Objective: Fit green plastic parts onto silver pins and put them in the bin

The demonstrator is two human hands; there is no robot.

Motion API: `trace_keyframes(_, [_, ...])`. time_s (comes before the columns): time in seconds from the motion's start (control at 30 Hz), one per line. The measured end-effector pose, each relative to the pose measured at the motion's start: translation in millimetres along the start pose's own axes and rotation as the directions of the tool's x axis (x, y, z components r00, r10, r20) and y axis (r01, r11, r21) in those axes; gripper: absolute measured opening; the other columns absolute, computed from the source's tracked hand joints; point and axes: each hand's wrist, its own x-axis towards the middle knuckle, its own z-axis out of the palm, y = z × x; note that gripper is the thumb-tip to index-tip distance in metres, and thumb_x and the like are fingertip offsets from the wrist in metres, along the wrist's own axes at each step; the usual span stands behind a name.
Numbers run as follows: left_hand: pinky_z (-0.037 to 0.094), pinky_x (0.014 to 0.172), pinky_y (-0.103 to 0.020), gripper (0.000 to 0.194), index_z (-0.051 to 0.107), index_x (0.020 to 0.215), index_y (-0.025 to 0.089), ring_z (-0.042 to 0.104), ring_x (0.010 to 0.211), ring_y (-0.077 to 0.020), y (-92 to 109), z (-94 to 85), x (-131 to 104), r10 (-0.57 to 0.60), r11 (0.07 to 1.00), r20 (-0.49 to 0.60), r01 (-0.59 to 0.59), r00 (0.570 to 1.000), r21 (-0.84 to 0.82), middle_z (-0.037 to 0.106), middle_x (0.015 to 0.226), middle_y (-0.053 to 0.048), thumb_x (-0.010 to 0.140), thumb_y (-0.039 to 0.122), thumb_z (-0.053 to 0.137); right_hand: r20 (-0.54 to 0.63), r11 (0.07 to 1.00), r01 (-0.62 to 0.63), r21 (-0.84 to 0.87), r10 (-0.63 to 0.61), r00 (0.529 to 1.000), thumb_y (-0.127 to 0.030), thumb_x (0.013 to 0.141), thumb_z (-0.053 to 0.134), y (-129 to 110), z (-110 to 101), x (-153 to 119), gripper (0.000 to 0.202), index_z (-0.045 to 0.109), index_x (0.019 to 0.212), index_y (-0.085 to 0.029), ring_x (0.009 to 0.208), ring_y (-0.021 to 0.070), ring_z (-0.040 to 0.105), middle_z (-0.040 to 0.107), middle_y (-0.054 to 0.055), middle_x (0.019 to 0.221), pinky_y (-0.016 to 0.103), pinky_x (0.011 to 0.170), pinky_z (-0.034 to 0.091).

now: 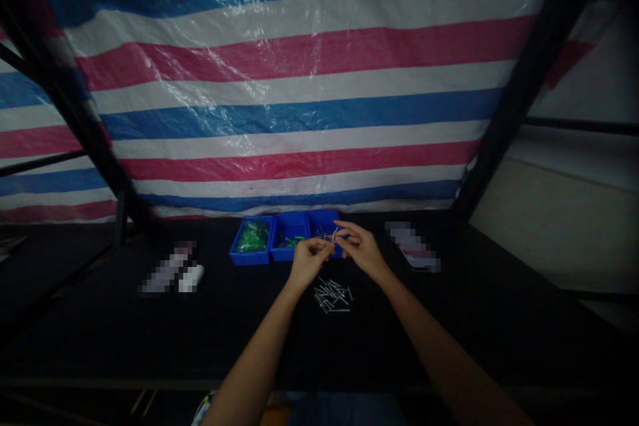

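Observation:
My left hand (310, 261) and my right hand (362, 249) come close together in front of the blue bins, fingers pinched. A small thin pale piece shows at the right fingertips; what the left fingertips hold is too small to make out. Behind the hands, the right blue bin (323, 218) holds thin pale pieces (325, 235). Several small green pieces (290, 241) lie in the middle blue bin (291, 223). The left blue bin (250, 258) has a clear bag of green pieces (253, 236). Nearer me, a loose pile of thin silvery pins (332, 295) lies on the black table.
On the black table (224, 339), a blurred flat object (413, 247) lies at the right. Another blurred object (170, 271) and a white item (191, 277) are at the left. Dark posts and a striped sheet (299, 106) stand behind.

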Motion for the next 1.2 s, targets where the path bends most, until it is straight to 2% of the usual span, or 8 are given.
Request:
trace_keyframes(0.17, [0.038, 0.039, -0.016, 0.035, 0.063, 0.079, 0.011, 0.052, 0.052, -0.0092, -5.2, -0.7, 1.6, 0.023, 1.000, -0.011, -0.023, 1.000, -0.011, 0.064, 0.070, -0.006, 0.066, 0.043, 0.064, -0.009, 0.994, -0.063, 0.093, 0.064, 0.998, -0.040, 0.067, 0.064, -4.0, -1.8, 2.7, 0.031, 0.067, 0.085, -0.015, 0.037, 0.0067, 0.043, 0.063, 0.002, 0.062, 0.020, 0.035, 0.034])
trace_keyframes(0.27, [0.039, 0.039, -0.016, 0.035, 0.063, 0.081, 0.011, 0.052, 0.052, -0.0087, -7.5, -1.1, 2.2, 0.037, 0.999, 0.004, -0.037, 0.999, -0.020, 0.063, 0.071, -0.005, 0.067, 0.043, 0.063, 0.005, 0.990, -0.075, 0.121, 0.075, 0.997, -0.041, 0.065, 0.065, -3.7, -1.1, 3.0, 0.029, 0.068, 0.080, -0.016, 0.036, 0.0066, 0.042, 0.063, 0.002, 0.061, 0.021, 0.035, 0.031])
trace_keyframes(0.6, [0.039, 0.039, -0.015, 0.034, 0.062, 0.085, 0.011, 0.053, 0.051, -0.0074, -7.8, -1.1, 2.1, 0.010, 0.998, 0.016, -0.009, 1.000, -0.062, 0.063, 0.072, -0.005, 0.067, 0.040, 0.064, 0.015, 0.976, -0.105, 0.192, 0.105, 0.994, -0.040, 0.067, 0.064, -11.0, -1.5, 2.6, 0.025, 0.066, 0.074, -0.016, 0.038, 0.0067, 0.043, 0.064, 0.003, 0.063, 0.021, 0.038, 0.033])
trace_keyframes(0.73, [0.040, 0.039, -0.015, 0.035, 0.061, 0.087, 0.011, 0.053, 0.051, -0.0077, -5.1, -1.3, 1.5, 0.006, 0.998, 0.004, -0.006, 1.000, -0.064, 0.063, 0.072, -0.005, 0.067, 0.040, 0.064, 0.057, 0.969, -0.138, 0.203, 0.129, 0.990, -0.039, 0.066, 0.065, -11.4, -1.4, 2.1, 0.023, 0.065, 0.071, -0.016, 0.038, 0.0065, 0.043, 0.063, 0.002, 0.061, 0.021, 0.038, 0.032])
trace_keyframes(1.0, [0.040, 0.038, -0.015, 0.034, 0.062, 0.094, 0.013, 0.051, 0.054, -0.0086, -1.8, -3.9, 2.4, 0.114, 0.992, -0.085, -0.118, 0.990, -0.047, 0.061, 0.072, -0.004, 0.071, 0.038, 0.061, 0.164, 0.968, -0.172, 0.181, 0.143, 0.976, -0.036, 0.061, 0.070, -11.6, 2.8, -1.0, 0.024, 0.063, 0.073, -0.016, 0.045, 0.0077, 0.047, 0.062, 0.001, 0.065, 0.021, 0.041, 0.036])
trace_keyframes(1.2, [0.040, 0.041, -0.016, 0.032, 0.066, 0.092, 0.014, 0.048, 0.055, -0.0084, -1.4, -4.8, 2.1, 0.175, 0.984, -0.105, -0.176, 0.979, 0.000, 0.061, 0.077, -0.006, 0.073, 0.038, 0.059, 0.181, 0.972, -0.161, 0.172, 0.129, 0.975, -0.036, 0.060, 0.072, 0.0, 5.5, -1.3, 0.030, 0.055, 0.078, -0.018, 0.045, 0.0067, 0.046, 0.060, -0.002, 0.066, 0.019, 0.042, 0.039])
